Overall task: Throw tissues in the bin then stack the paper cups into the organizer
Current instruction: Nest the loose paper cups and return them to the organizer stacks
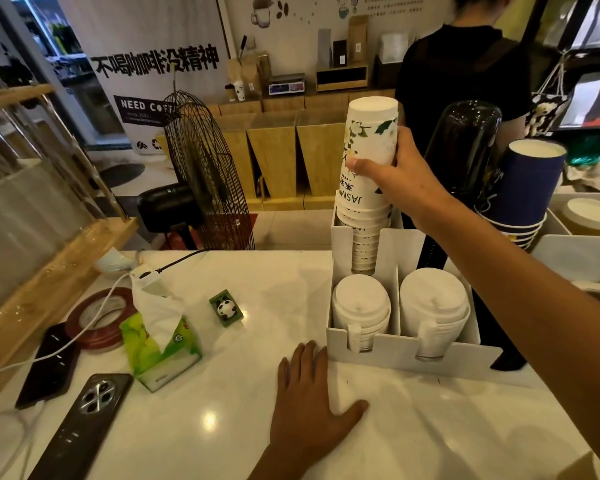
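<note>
Seen from above, looking down at a white counter [222,393]. Right hand [400,178] reaching forward, fingers and thumb curled round the top cup of a tall stack of paper cups [368,157], thumb across the near side, fingers wrapped behind and mostly hidden. Cups upside down, white with a green floral print and the word JASMINE, nested together, the lower part of the stack sunk in the back left compartment of a white organizer [409,344]. Left hand [309,403] flat on the counter, palm down, fingers straight and slightly spread, thumb out to the side, fingertips just beside the organizer's front left corner; touching it or not, cannot tell.

In the organizer's two front compartments, two stacks of white lids [361,303], side by side with a divider between. To the right, a stack of dark blue cups [523,188], also upside down, beside a dark translucent cup stack [461,147].

On the left of the counter, a green tissue box [160,348] with a white tissue [156,306] standing out of its top. Near it, a small green panda figure [226,308], a roll of red tape [99,317], and two dark phones [84,420], one with a white cable plugged in. Beyond the counter, a black fan [201,171]. At the back right, a person in a black top [461,64], facing away.
</note>
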Tool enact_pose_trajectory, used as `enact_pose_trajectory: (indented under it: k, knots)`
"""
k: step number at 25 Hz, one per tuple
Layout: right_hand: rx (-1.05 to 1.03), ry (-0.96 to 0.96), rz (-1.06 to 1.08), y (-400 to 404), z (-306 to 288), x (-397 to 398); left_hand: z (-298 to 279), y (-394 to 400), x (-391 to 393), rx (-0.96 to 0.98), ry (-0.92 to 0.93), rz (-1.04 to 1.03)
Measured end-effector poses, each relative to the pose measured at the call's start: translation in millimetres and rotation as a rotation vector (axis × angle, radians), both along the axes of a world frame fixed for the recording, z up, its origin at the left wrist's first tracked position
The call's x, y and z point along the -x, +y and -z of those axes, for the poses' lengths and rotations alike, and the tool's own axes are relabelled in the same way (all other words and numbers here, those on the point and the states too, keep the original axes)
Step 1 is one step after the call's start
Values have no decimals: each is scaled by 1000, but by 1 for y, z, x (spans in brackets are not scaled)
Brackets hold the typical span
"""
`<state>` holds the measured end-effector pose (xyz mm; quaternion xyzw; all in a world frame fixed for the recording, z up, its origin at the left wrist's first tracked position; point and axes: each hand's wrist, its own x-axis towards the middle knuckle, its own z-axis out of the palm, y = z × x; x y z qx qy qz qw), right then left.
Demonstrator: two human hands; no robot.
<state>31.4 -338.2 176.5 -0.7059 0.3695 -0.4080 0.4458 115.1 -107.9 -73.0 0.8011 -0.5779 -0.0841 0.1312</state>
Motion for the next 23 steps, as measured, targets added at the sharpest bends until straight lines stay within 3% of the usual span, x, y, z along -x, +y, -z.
enact_pose_trajectory:
  k: [6,11,14,20,23]
  knots:
    - [5,-28,62,0,-11,-4,-3,0,0,-31,6,-3]
    - [313,124,268,-5,-57,-26,0,-1,1,8,21,-10]
    - [389,224,295,-5,-56,-34,0,0,1,13,17,-6]
    - [473,184,306,1,-48,-33,2,0,-1,-1,26,10]
    - [471,58,345,0,-36,-37,0,0,-1,13,50,-3]
